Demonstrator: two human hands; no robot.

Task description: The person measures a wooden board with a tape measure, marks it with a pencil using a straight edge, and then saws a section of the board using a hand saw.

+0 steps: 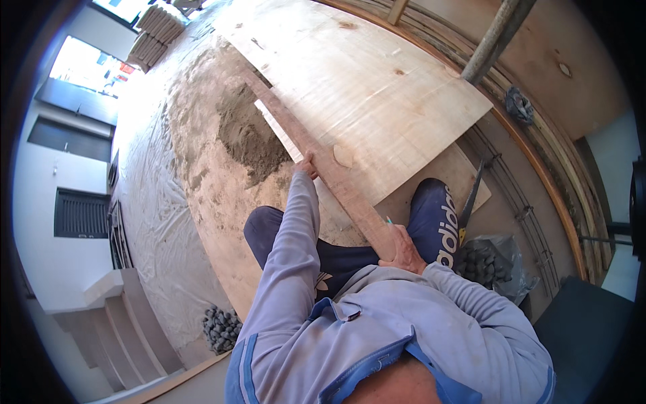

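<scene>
A long reddish-brown wooden plank point(323, 165) runs from near my lap away toward the far left, along the edge of a pale plywood sheet point(377, 81). My left hand point(307, 166) is closed on the plank's left edge, about midway along. At the near end, my right hand point(404, 252) grips the plank. A small green tip point(389, 220) shows by its fingers, perhaps a pencil. A narrow pale wooden strip point(276, 128) lies beside the plank on the left, partly hidden by it and my left hand.
Left of the plank is a heap of grey-brown sand point(249, 135). Plastic sheeting point(158, 202) covers the floor farther left. Dark grey spacer-like pieces point(222, 328) are piled there; more fill a plastic bag point(484, 262). Steel rods point(518, 202) and a metal pole point(494, 44) are right.
</scene>
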